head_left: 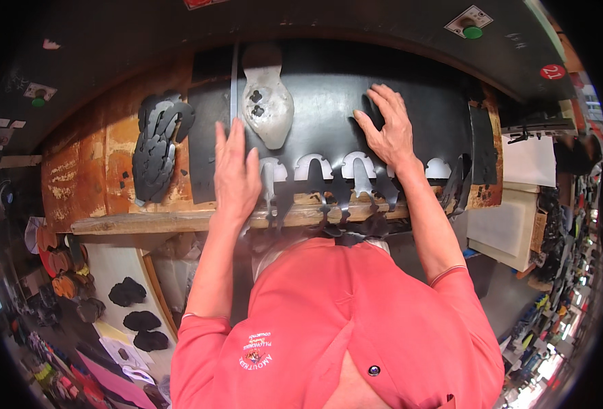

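A black sheet (329,109) lies on a worn wooden bench (111,170), its near edge cut into several sole-shaped notches. My left hand (235,170) lies flat with fingers apart on the sheet's left part, just below and left of a metal sole-shaped cutting die (267,102). My right hand (387,129) presses flat on the sheet further right, fingers spread. Neither hand grips anything. A stack of black cut-out soles (158,146) rests on the bench to the left of my left hand.
A dark machine housing with a green button (472,31) spans the back. Thin black offcut strips (346,228) hang over the bench's near edge. White foam blocks (509,225) stand at the right. Black pieces (138,320) and footwear lie on the floor at left.
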`<state>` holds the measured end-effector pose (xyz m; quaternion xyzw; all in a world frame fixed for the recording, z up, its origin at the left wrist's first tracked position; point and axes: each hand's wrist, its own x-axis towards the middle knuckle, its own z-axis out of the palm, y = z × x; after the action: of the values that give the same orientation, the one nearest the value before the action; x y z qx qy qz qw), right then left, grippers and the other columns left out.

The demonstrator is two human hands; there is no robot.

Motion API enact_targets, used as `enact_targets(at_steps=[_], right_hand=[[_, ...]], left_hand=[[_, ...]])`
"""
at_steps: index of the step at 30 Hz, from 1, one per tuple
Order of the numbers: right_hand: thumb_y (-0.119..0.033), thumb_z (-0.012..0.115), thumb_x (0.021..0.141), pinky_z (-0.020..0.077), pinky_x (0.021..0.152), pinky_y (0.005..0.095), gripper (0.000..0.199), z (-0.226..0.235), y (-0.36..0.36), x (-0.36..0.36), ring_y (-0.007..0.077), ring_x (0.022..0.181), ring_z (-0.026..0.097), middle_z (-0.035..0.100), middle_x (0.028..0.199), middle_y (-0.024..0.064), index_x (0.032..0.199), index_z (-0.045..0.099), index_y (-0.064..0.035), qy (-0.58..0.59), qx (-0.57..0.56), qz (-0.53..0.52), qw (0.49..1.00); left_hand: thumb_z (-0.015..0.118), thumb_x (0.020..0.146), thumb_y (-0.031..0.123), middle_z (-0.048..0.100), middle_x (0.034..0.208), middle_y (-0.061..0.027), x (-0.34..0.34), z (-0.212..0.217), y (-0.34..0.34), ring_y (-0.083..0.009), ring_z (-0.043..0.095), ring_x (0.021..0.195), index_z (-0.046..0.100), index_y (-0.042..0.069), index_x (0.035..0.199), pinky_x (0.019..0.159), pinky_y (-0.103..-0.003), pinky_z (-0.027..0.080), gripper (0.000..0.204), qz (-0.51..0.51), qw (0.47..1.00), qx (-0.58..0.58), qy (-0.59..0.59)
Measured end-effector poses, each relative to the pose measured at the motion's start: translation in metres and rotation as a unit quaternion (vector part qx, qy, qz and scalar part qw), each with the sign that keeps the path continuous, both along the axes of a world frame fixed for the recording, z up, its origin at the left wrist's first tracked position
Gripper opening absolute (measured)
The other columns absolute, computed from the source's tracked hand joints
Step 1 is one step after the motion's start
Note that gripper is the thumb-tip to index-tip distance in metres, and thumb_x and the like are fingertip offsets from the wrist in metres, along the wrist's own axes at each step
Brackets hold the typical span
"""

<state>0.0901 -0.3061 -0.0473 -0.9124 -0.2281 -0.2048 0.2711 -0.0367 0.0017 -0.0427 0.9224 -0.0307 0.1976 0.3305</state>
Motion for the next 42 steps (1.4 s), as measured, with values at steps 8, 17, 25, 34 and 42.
enact_targets(at_steps=[8,17,25,34,42], right_hand=[[-0.015,0.079,0.091,0.0560,0.097,0.0445,0.026,0.009,-0.001,0.001,0.0372,0.109,0.069,0.074,0.115,0.0199,0.110,0.074,0.0020,-0.014,0.137,0.005,0.991],[-0.017,0.068,0.106,0.0553,0.082,0.0258,0.019,0.050,-0.032,-0.010,0.0099,0.090,0.069,0.076,0.099,0.0044,0.113,0.075,-0.0001,0.005,0.359,-0.076,0.930],[-0.020,0.069,0.106,0.0520,0.070,0.0301,0.022,0.109,-0.101,-0.015,0.0107,0.072,0.060,0.070,0.080,0.0040,0.099,0.071,0.0009,-0.166,0.199,-0.104,0.960],[-0.012,0.073,0.097,0.0501,0.062,0.0365,0.014,-0.007,-0.081,-0.120,0.0262,0.063,0.065,0.064,0.073,0.0126,0.088,0.071,-0.0013,-0.048,0.078,-0.073,0.993],[-0.015,0.072,0.098,0.0473,0.061,0.0368,0.016,-0.004,-0.075,-0.116,0.0218,0.058,0.055,0.056,0.068,0.0093,0.088,0.070,-0.0025,0.021,0.129,-0.100,0.986]], left_hand=[[0.073,0.100,0.012,0.068,0.082,-0.0113,-0.061,0.007,-0.005,-0.0282,0.068,0.072,0.067,0.003,0.100,0.067,-0.040,0.054,0.011,0.184,0.978,-0.040,0.085],[0.072,0.103,0.019,0.072,0.076,-0.0133,-0.060,-0.017,-0.004,-0.0288,0.073,0.068,0.066,0.003,0.094,0.064,-0.040,0.056,0.019,0.178,0.983,-0.030,-0.043],[0.072,0.100,0.026,0.074,0.075,-0.0105,-0.056,-0.017,-0.003,-0.0338,0.074,0.072,0.068,0.009,0.091,0.066,-0.047,0.056,0.020,0.216,0.975,0.018,-0.049],[0.071,0.098,0.028,0.074,0.074,-0.0131,-0.054,-0.007,-0.005,-0.0388,0.073,0.073,0.070,0.007,0.086,0.069,-0.050,0.056,0.024,0.238,0.971,-0.014,-0.031],[0.072,0.097,0.028,0.073,0.073,-0.0133,-0.053,-0.012,-0.001,-0.0403,0.073,0.072,0.070,0.007,0.086,0.068,-0.051,0.056,0.024,0.230,0.972,0.009,-0.048]])
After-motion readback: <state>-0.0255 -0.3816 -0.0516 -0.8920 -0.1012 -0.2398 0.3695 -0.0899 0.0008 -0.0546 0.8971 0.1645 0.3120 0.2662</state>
